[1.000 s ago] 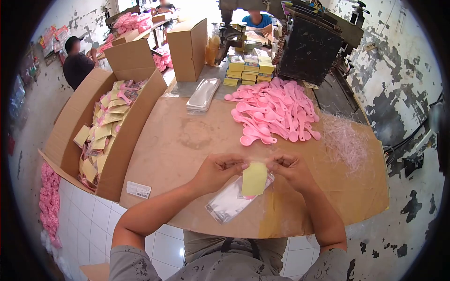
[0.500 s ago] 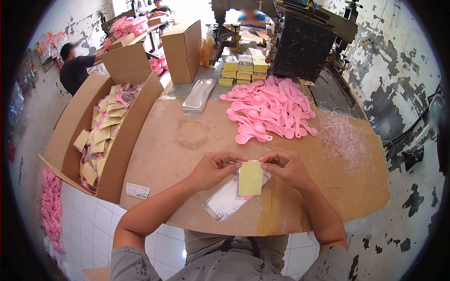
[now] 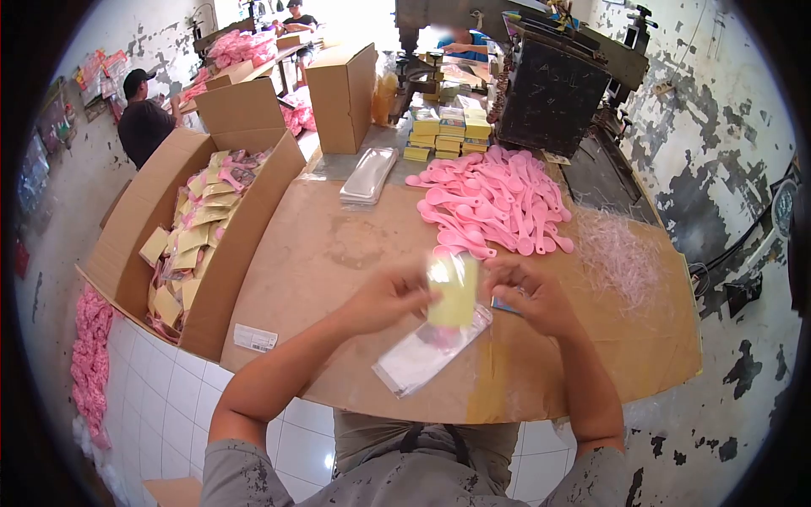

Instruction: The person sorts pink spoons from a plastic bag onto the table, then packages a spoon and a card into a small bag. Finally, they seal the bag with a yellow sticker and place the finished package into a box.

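Nearest the wearer, whose grey shirt (image 3: 397, 473) shows dark marks, two bare forearms reach over the tabletop (image 3: 312, 279), which is covered in brown cardboard. The left hand (image 3: 393, 296) is nearly closed, thumb and fingers pinching the left side of a packet (image 3: 453, 291), a yellow card in clear film with a bit of pink at its lower end. The packet is blurred and stands roughly upright above the near bags (image 3: 431, 355), which lie aslant on the tabletop. The right hand (image 3: 532, 297) is just beside the packet's right side, its fingers curled and partly open. A small blue-edged card (image 3: 504, 305) shows under them; whether they grip it, one cannot tell.

A white label (image 3: 255, 338) lies near the left edge of the tabletop. On the floor at far left is a pink bundle (image 3: 91, 363). An open carton (image 3: 241, 245) beside the tabletop holds many yellow-and-pink packets (image 3: 198, 224).

Beyond the hands lies a heap of pink spoons (image 3: 498, 203), with clear shreds (image 3: 621, 258) to its right and a stack of clear bags (image 3: 368, 176) to its left. Behind stand a tall box (image 3: 340, 97), stacks of yellow-edged cards (image 3: 449, 133) and a black machine (image 3: 553, 93). Farther off are a person in a dark top and cap (image 3: 145, 125), another in blue (image 3: 466, 47) and a third (image 3: 297, 24) near pink piles (image 3: 242, 48).
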Tool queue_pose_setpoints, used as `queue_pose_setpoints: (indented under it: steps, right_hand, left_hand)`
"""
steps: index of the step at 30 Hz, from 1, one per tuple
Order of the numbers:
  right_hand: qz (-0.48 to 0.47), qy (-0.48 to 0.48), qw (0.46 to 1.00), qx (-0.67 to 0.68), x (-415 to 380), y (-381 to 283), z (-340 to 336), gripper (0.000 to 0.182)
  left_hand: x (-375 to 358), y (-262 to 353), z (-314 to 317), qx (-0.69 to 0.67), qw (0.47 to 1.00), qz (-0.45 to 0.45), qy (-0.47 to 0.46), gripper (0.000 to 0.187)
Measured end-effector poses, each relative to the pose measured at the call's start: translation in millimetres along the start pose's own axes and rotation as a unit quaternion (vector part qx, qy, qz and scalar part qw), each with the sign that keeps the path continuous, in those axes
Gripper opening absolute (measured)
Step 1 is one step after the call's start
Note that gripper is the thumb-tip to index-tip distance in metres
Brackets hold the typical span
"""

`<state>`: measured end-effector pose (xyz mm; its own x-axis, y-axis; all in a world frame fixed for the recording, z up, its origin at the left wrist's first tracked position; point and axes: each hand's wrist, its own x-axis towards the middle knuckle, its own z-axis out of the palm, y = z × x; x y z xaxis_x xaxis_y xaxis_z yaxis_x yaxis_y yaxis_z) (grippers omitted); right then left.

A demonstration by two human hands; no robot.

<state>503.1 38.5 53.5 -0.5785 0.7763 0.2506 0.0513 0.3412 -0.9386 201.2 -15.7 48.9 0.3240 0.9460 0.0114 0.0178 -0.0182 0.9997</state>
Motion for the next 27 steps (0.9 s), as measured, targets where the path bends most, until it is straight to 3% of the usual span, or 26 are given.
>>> queue_pose_setpoints:
  steps: [1, 2, 3, 4, 5, 6, 8, 9, 10, 11, 13, 16, 19, 22, 24, 27]
  right_hand:
    - [-0.001, 0.013, 0.998, -0.068, 1.8, -4.8, -11.8, 0.037]
    - [0.001, 0.027, 0.990, -0.136, 3.0, -13.4, -26.3, 0.037]
    - [0.002, 0.039, 0.977, -0.207, 1.1, -18.7, -39.1, 0.037]
    - [0.008, 0.059, 0.967, -0.248, -2.8, -16.9, -48.2, 0.038]
    - [0.013, 0.079, 0.954, -0.287, -5.6, -11.5, -55.9, 0.038]
    - [0.017, 0.100, 0.940, -0.325, -8.0, -6.3, -61.8, 0.039]
    - [-0.022, 0.055, 0.906, -0.419, -16.1, 4.8, -68.6, 0.038]
    - [-0.044, 0.030, 0.886, -0.462, -17.8, 9.5, -67.3, 0.037]
    - [-0.001, 0.020, 0.898, -0.439, -18.6, 10.6, -63.7, 0.037]
    - [0.042, 0.011, 0.908, -0.416, -20.1, 9.5, -60.6, 0.036]
    - [0.086, 0.011, 0.919, -0.384, -19.1, 12.1, -59.1, 0.035]
    - [0.108, 0.037, 0.933, -0.342, -21.0, 15.0, -58.8, 0.033]
    - [0.129, 0.063, 0.944, -0.296, -18.3, 9.6, -57.9, 0.031]
    - [0.103, 0.104, 0.944, -0.295, -20.1, 12.9, -57.5, 0.028]
    - [0.104, 0.113, 0.943, -0.295, -20.9, 6.0, -55.6, 0.027]
    - [0.076, 0.103, 0.992, 0.017, -26.0, 1.6, -31.6, 0.028]
  left_hand:
    - [-1.2, 13.2, -8.7, 0.010, 0.999, -0.010, 0.049, 0.029]
    - [-0.9, 3.0, -29.2, -0.048, 0.977, 0.126, 0.163, 0.033]
    - [5.2, -6.5, -45.0, -0.107, 0.920, 0.260, 0.273, 0.038]
    - [4.0, 37.1, -37.7, -0.264, 0.842, 0.315, 0.349, 0.046]
    - [0.4, 60.1, -37.8, -0.333, 0.812, 0.317, 0.360, 0.048]
    - [6.1, 47.9, -41.2, -0.253, 0.845, 0.313, 0.351, 0.051]
    - [20.9, -3.9, -51.3, -0.081, 0.891, 0.297, 0.333, 0.059]
    - [20.5, -28.3, -52.5, 0.009, 0.939, 0.235, 0.252, 0.054]
    - [13.8, -19.4, -29.9, 0.120, 0.959, 0.156, 0.202, 0.046]
    - [11.0, -9.6, -2.3, 0.228, 0.960, 0.072, 0.147, 0.039]
    - [6.9, -22.9, 16.5, 0.359, 0.924, 0.122, 0.043, 0.033]
    - [11.7, -39.6, 20.9, 0.452, 0.858, 0.235, 0.064, 0.031]
    - [11.2, -37.2, 19.0, 0.322, 0.943, 0.082, 0.021, 0.026]
    - [6.8, -26.2, 25.4, 0.172, 0.982, 0.022, 0.070, 0.028]
    - [7.5, -30.2, 22.2, 0.179, 0.982, 0.008, 0.062, 0.032]
    - [6.4, -27.2, 25.1, 0.193, 0.979, 0.013, 0.060, 0.037]
